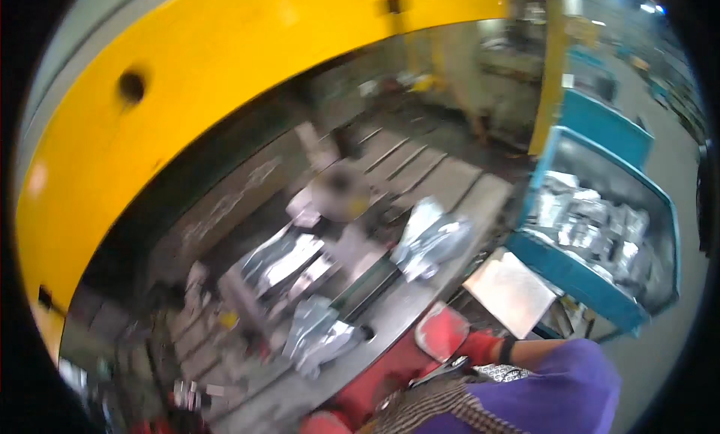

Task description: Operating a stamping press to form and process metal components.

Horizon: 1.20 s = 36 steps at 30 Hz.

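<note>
My right hand [442,333], in a red glove with a pale grey patch, is by the front edge of the machine bed. Its fingers are blurred, and I cannot make out anything in them. Only a little of my left hand [326,422], also red-gloved, shows at the lower edge. Just beyond the hands, a shiny formed sheet-metal part [321,338] lies on the bed's front ledge. A second such sheet-metal part [431,240] rests farther right. Between and behind them, another bright metal sheet [281,261] sits on the die [247,291].
A yellow press frame [187,52] arches over the slotted bed [420,160]. To the right stands a blue bin [577,280] with several shiny metal parts. A flat tan board [511,293] lies between bin and bed. More blue bins [604,127] stand behind.
</note>
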Each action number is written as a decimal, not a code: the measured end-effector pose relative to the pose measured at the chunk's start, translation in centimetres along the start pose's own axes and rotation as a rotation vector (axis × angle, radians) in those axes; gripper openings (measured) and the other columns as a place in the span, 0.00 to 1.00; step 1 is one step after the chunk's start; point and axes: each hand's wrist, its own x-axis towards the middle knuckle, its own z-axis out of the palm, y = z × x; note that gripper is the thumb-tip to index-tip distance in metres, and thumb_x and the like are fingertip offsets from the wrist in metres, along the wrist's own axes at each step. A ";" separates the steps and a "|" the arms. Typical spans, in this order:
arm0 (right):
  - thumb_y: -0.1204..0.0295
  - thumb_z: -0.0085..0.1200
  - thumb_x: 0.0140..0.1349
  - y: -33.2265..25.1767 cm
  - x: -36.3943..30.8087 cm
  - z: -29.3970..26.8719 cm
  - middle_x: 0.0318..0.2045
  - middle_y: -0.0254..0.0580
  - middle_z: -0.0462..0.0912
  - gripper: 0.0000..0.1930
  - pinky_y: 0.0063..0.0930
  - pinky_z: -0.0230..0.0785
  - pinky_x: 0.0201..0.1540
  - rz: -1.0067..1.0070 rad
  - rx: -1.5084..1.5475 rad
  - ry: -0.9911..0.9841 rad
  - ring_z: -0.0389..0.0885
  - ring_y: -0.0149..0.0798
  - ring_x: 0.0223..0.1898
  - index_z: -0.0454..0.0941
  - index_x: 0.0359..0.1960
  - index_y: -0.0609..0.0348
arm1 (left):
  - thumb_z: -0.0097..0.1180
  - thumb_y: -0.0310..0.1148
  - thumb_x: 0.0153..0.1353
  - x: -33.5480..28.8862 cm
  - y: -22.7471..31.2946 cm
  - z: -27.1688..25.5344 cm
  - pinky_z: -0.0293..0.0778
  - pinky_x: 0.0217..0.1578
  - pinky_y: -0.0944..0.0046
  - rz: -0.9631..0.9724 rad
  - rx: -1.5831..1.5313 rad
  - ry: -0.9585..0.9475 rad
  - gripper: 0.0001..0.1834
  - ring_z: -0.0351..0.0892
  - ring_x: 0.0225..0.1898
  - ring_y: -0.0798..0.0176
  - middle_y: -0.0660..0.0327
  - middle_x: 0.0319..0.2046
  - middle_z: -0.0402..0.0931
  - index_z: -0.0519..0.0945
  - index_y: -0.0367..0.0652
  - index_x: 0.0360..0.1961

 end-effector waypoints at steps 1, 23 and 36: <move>0.61 0.62 0.43 -0.7 -0.5 -1.1 0.46 0.42 0.78 0.24 0.41 0.66 0.52 0.041 0.090 -0.047 0.75 0.48 0.49 0.77 0.47 0.39 | 0.53 0.51 0.52 -1.3 -0.5 0.9 0.57 0.60 0.55 0.005 -0.008 -0.006 0.33 0.61 0.60 0.52 0.55 0.56 0.66 0.68 0.47 0.57; 0.57 0.60 0.46 -0.1 -2.9 -4.1 0.43 0.47 0.78 0.29 0.41 0.65 0.51 -0.137 0.316 0.110 0.75 0.49 0.47 0.72 0.51 0.53 | 0.52 0.46 0.57 -10.3 4.1 -0.1 0.61 0.57 0.56 -0.046 -0.465 0.016 0.29 0.65 0.58 0.54 0.54 0.56 0.68 0.68 0.44 0.57; 0.62 0.43 0.61 -3.4 2.8 -5.0 0.31 0.34 0.80 0.15 0.23 0.70 0.33 0.044 1.108 0.327 0.78 0.28 0.30 0.77 0.41 0.58 | 0.42 0.52 0.64 14.9 0.7 -17.1 0.67 0.28 0.66 -0.047 -0.914 0.443 0.25 0.68 0.25 0.68 0.68 0.26 0.71 0.72 0.42 0.48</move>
